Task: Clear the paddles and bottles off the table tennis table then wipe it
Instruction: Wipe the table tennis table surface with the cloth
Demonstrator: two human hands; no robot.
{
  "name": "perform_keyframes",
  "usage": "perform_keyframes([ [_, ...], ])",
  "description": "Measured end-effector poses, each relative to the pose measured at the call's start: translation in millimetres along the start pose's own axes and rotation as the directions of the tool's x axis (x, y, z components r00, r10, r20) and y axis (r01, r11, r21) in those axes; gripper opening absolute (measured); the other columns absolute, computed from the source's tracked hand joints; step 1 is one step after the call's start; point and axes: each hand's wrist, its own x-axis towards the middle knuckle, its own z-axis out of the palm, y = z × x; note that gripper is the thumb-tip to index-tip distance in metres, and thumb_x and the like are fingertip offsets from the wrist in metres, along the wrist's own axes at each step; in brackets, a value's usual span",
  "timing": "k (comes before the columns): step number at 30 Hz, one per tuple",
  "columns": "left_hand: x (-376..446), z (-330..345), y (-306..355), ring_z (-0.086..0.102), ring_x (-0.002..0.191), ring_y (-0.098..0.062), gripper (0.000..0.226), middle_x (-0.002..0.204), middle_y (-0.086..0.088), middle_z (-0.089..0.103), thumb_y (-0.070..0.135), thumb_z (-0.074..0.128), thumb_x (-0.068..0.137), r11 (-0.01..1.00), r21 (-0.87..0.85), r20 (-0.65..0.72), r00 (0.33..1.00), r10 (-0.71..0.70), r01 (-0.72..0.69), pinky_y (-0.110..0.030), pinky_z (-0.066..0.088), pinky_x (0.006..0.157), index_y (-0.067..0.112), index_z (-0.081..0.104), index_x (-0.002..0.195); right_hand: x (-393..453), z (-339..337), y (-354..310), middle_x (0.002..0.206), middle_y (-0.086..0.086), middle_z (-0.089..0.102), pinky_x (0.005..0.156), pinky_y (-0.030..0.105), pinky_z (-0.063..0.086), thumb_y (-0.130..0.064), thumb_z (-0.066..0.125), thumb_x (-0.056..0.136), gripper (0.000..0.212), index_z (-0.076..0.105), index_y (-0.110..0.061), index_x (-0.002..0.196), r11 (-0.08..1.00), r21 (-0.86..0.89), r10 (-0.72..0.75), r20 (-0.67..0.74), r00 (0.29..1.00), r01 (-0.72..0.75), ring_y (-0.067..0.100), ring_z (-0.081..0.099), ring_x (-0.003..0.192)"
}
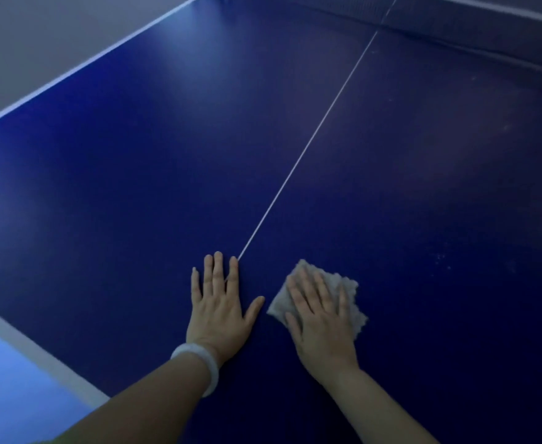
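One pale, nubby cloth (343,291) lies flat on the dark blue table tennis table (135,187), near the table's near edge and just to the right of the thin white centre line (304,152) that runs lengthwise toward the net. The right hand (322,318) lies palm down on top of the cloth, fingers straight and slightly spread, pressing it against the surface rather than gripping it; the cloth's ragged edges show beyond the fingertips and along the hand's right side, and one corner pokes out to the left beneath the thumb.

Just beside it, the left hand (220,307) rests flat on the bare tabletop with its fingers straight and close together and the thumb splayed out toward the cloth, its tip near the cloth's left corner but apart from it. The fingers of this hand cover the near end of the centre line. One white bangle (199,365) circles the left wrist.

The tabletop carries only these two hands and the single cloth in view. On the right half, toward the right edge, faint pale specks and smudges mark the surface. A white border line (80,67) runs along the left edge, and the dark net (474,36) crosses the far end.
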Motion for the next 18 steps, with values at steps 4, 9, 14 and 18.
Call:
perform_keyframes([
  [4,1,1,0,-0.021,0.148,-0.025,0.086,0.162,-0.013,-0.012,0.071,0.008,0.092,1.000,-0.008,-0.021,1.000,0.007,-0.008,-0.050,-0.010,0.119,0.014,-0.002,0.156,46,-7,55,0.163,-0.007,-0.002,0.119,0.057,0.011,-0.046,0.016,0.101,0.057,0.011,-0.028,0.155,0.996,0.025,0.084,0.045,0.995,-0.085,0.016,-0.003,0.151],
  [9,1,5,-1,-0.008,0.151,-0.029,0.085,0.163,-0.016,0.003,0.070,0.008,0.094,1.000,-0.006,-0.045,0.999,0.006,-0.006,-0.053,-0.001,0.120,0.012,0.011,0.156,45,-16,56,0.162,-0.002,-0.017,0.120,0.055,-0.001,-0.047,0.008,0.101,0.060,0.002,-0.025,0.157,0.863,0.016,0.503,0.045,0.863,-0.504,0.019,-0.012,0.150],
  [14,2,9,-1,-0.002,0.151,-0.031,0.084,0.162,-0.018,0.008,0.068,0.015,0.095,1.000,0.010,-0.038,0.999,0.010,-0.009,-0.055,0.007,0.119,0.009,0.018,0.155,74,-15,7,0.163,-0.011,-0.012,0.120,0.052,-0.007,-0.052,0.011,0.097,0.061,0.003,-0.034,0.155,0.998,0.044,-0.043,0.129,0.991,0.038,0.010,-0.016,0.149],
  [18,3,8,1,-0.008,0.151,-0.029,0.085,0.163,-0.017,0.003,0.068,0.016,0.094,1.000,0.001,-0.032,0.999,0.004,-0.004,-0.054,0.003,0.120,0.010,0.014,0.156,154,-21,11,0.162,-0.012,-0.015,0.118,0.051,-0.015,-0.056,0.007,0.097,0.063,0.001,-0.035,0.155,0.984,0.002,-0.177,0.197,0.964,0.180,0.012,-0.018,0.148],
])
